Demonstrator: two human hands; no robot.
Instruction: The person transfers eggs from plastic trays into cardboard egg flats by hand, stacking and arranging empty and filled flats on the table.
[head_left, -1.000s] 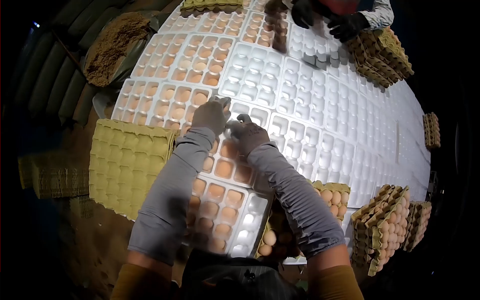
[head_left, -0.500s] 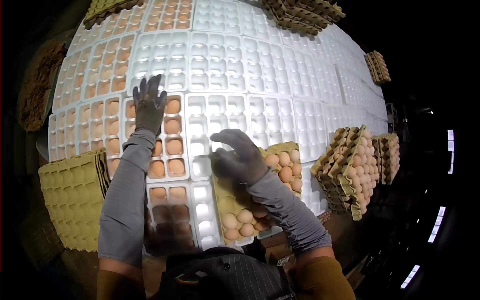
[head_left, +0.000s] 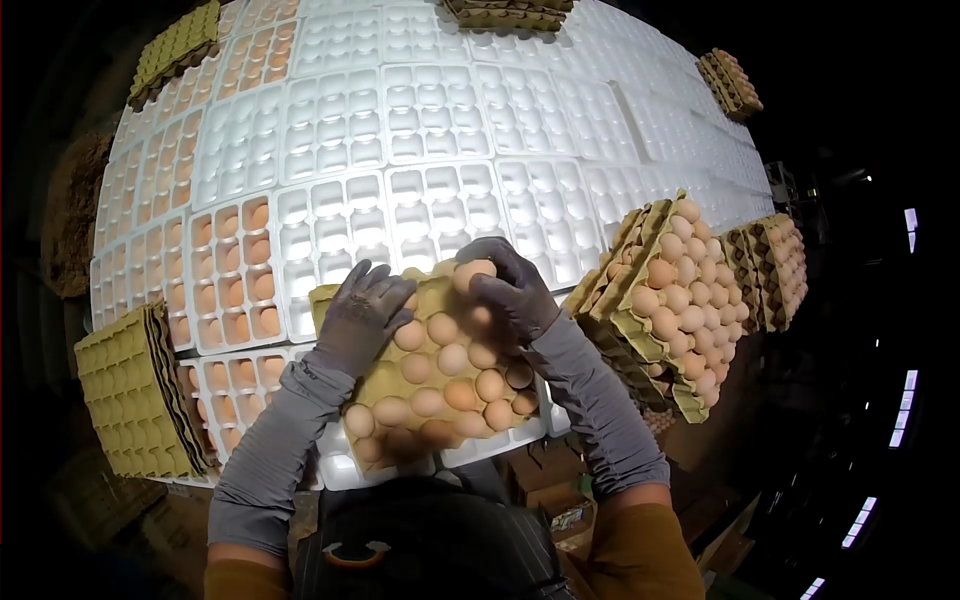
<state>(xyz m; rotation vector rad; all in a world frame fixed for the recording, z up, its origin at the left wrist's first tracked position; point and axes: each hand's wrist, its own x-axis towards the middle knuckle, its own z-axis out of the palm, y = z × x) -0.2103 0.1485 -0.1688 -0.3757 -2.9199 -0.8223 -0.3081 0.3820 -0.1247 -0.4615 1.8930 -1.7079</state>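
Note:
A yellowish pulp tray [head_left: 325, 295] with several brown eggs lies right in front of me, on top of white foam trays. My gloved right hand [head_left: 505, 285] grips an egg [head_left: 474, 275] between thumb and fingers above the tray's far right part. My gloved left hand [head_left: 366, 315] bends over the tray's left side, its fingers curled by an egg [head_left: 409, 335]; its hold is partly hidden. Left of the pulp tray, a white tray [head_left: 192, 285] has brown eggs in its cups. Beyond, the white tray [head_left: 335, 225] has unfilled cups.
Tilted stacks of egg-laden pulp trays [head_left: 690, 290] stand at the right edge. Pulp trays [head_left: 130, 395] lean at the near left, others [head_left: 175, 50] lie at the far left. More stacks are at the top [head_left: 505, 15] and far right [head_left: 730, 85].
The view has swung right. Both hands have moved from the white trays to the egg-bearing pulp tray. An egg is now in my right hand, and my left hand's spread fingers have curled.

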